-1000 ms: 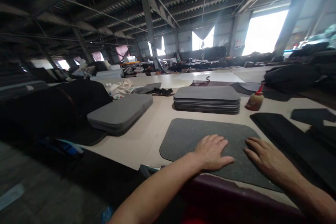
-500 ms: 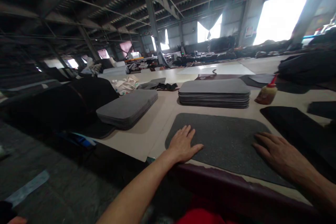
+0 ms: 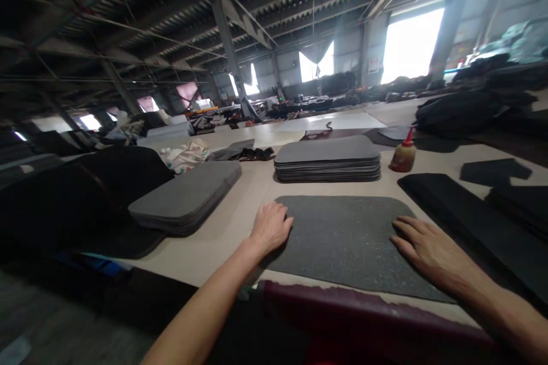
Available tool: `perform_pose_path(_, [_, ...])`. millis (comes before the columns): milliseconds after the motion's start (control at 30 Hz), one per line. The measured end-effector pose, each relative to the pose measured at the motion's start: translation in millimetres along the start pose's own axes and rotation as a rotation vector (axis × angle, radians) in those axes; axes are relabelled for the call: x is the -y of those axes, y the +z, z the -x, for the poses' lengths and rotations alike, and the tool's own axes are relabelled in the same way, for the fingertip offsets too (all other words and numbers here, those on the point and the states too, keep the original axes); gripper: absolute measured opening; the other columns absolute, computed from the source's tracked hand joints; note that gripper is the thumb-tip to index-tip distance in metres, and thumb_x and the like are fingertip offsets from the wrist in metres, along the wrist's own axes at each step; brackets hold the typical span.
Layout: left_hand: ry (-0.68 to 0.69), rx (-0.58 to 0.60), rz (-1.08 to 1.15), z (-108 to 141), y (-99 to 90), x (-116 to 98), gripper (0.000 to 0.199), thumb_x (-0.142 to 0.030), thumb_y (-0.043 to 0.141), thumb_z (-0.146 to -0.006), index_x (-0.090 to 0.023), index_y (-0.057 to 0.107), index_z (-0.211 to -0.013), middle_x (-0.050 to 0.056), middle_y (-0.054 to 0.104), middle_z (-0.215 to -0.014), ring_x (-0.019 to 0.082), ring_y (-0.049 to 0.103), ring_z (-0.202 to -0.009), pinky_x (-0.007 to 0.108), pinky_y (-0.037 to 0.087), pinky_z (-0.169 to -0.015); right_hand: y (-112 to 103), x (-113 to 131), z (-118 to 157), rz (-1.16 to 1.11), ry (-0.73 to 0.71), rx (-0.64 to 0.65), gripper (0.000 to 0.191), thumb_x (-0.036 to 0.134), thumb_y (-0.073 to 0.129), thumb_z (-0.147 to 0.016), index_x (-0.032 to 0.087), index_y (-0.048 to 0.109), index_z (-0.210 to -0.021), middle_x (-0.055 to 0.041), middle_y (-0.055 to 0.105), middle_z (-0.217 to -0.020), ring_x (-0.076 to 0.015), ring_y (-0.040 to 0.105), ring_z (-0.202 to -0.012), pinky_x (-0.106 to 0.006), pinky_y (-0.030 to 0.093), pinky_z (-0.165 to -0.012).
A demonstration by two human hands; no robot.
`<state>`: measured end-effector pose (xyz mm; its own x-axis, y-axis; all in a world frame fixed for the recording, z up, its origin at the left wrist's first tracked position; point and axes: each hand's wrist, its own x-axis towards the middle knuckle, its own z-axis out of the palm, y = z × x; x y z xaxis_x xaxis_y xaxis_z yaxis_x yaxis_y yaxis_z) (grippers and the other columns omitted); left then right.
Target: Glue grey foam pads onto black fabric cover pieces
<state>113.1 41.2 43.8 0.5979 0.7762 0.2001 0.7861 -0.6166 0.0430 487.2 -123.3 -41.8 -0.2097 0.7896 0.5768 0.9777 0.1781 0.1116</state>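
A dark grey sheet with rounded corners (image 3: 342,239) lies flat near the table's front edge. My left hand (image 3: 270,225) rests at its left edge, fingers bent and close together, the thumb toward the sheet; whether it pinches the edge is hidden. On the sheet's right edge lies my right hand (image 3: 422,242), palm down with fingers stretched out and apart. Behind the sheet is a neat stack of grey sheets (image 3: 327,151). Another stack (image 3: 186,194) stands at the left.
A glue bottle with a red nozzle (image 3: 403,154) stands right of the rear stack. Black pieces (image 3: 462,217) lie at the right. Beige cloth (image 3: 186,154) and black scraps (image 3: 257,153) are further back. Maroon material (image 3: 342,308) hangs along the front edge.
My left hand has moved from lying spread on the sheet to its left edge, its fingers now drawn together. My right hand stays on the right edge. The view has shifted to the right.
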Motion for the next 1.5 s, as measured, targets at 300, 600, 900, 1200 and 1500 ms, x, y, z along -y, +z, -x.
perform_pose_path(300, [-0.033, 0.042, 0.061, -33.6, 49.9, 17.7, 0.066, -0.058, 0.040, -0.098, -0.016, 0.044, -0.149, 0.015, 0.033, -0.158, 0.038, 0.027, -0.147, 0.057, 0.027, -0.118, -18.9, 21.6, -7.4, 0.106, 0.179, 0.130, 0.045, 0.040, 0.040, -0.103, 0.011, 0.063, -0.128, -0.0175, 0.061, -0.133, -0.0324, 0.053, -0.129, -0.048, 0.045, -0.108])
perform_pose_path(600, [-0.044, 0.041, -0.038, -34.4, 53.2, 20.0, 0.068, -0.062, 0.034, -0.097, -0.020, 0.040, -0.151, 0.011, 0.033, -0.160, 0.037, 0.027, -0.147, 0.055, 0.028, -0.117, -43.7, 30.7, -40.4, 0.047, 0.341, 0.209, 0.056, 0.049, 0.037, -0.103, 0.003, 0.060, -0.125, -0.0275, 0.060, -0.128, -0.0386, 0.055, -0.124, -0.051, 0.045, -0.104])
perform_pose_path(900, [-0.036, 0.044, -0.079, -35.6, 58.6, 26.0, 0.068, -0.061, 0.032, -0.097, -0.022, 0.038, -0.153, 0.009, 0.032, -0.160, 0.034, 0.026, -0.148, 0.053, 0.028, -0.118, -0.5, 37.2, -83.1, -0.098, 0.445, 0.354, 0.073, 0.059, 0.040, -0.101, 0.002, 0.045, -0.145, -0.0269, 0.037, -0.154, -0.0401, 0.031, -0.144, -0.056, 0.028, -0.115])
perform_pose_path(1200, [-0.010, 0.055, -0.105, -38.5, 62.6, 30.9, 0.071, -0.062, 0.031, -0.097, -0.019, 0.037, -0.153, 0.011, 0.031, -0.160, 0.036, 0.027, -0.147, 0.056, 0.030, -0.116, 2.5, 19.3, -79.3, 0.106, 0.570, 0.425, 0.081, 0.065, 0.035, -0.100, -0.002, 0.047, -0.143, -0.0284, 0.043, -0.148, -0.0363, 0.034, -0.142, -0.046, 0.027, -0.116])
perform_pose_path(1500, [-0.008, 0.087, -0.099, -38.6, 53.5, 23.0, 0.072, -0.065, 0.027, -0.098, -0.019, 0.036, -0.153, 0.012, 0.030, -0.160, 0.038, 0.029, -0.145, 0.056, 0.031, -0.116, -4.3, 11.8, -89.7, 0.017, 0.502, 0.411, 0.077, 0.060, 0.029, -0.103, -0.001, 0.036, -0.150, -0.0254, 0.030, -0.157, -0.0365, 0.023, -0.147, -0.049, 0.022, -0.118])
